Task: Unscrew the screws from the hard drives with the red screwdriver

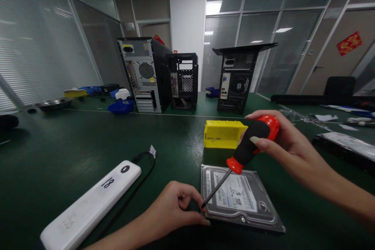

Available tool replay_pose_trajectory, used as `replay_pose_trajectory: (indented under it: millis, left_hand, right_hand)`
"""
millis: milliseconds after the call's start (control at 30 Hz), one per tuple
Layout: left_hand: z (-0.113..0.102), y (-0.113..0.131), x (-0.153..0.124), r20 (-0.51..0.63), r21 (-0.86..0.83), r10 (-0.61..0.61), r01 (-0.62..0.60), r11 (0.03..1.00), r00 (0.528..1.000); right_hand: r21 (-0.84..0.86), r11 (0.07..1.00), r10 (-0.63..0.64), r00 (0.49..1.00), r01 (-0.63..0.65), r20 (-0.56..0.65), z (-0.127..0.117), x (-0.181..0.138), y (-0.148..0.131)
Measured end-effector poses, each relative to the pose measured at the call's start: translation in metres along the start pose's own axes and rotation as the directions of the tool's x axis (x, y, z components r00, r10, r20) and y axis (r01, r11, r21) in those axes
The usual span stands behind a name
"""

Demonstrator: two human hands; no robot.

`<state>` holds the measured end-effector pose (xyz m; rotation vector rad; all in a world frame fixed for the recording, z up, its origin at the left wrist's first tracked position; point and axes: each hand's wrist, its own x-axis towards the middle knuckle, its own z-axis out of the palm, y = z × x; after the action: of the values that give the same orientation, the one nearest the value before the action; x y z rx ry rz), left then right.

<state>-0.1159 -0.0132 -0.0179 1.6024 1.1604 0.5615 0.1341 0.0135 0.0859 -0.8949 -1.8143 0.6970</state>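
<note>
A screwdriver with a red and black handle is gripped in my right hand. Its shaft slants down to the left, and the tip is at the left edge of a hard drive. The drive lies flat on the green table, its white label facing up. My left hand is beside that same edge, thumb and forefinger curled in a pinch around the screwdriver's tip. Whatever lies between those fingertips is too small to make out.
Behind the drive lies a yellow bin. A white power bank with a black cable is at the left. Computer cases stand farther back, beside a blue bin. Another drive is at the right.
</note>
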Motion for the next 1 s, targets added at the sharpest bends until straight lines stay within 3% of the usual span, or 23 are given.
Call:
replay_pose_trajectory:
  millis: [367, 567, 767, 1000]
  left_hand:
    - [-0.001, -0.002, -0.001, -0.005, -0.006, -0.020, 0.020, 1.000, 1.000]
    - [0.000, 0.000, -0.001, -0.001, -0.027, -0.027, 0.027, 0.999, 1.000]
    - [0.000, 0.000, 0.000, 0.007, -0.040, -0.020, 0.020, 0.999, 1.000]
    - [0.001, 0.001, 0.000, -0.002, -0.025, 0.016, -0.016, 1.000, 1.000]
  right_hand:
    - [0.012, 0.999, 0.034, 0.999, -0.035, 0.017, 0.005, 0.000, 0.003]
    - [-0.075, 0.993, -0.088, 0.996, 0.089, 0.015, 0.005, 0.006, -0.001]
    - [-0.027, 0.978, -0.198, 0.965, 0.206, 0.173, 0.017, 0.020, -0.025]
    - [0.085, 0.956, -0.293, 0.882, 0.282, 0.369, 0.048, 0.027, -0.054]
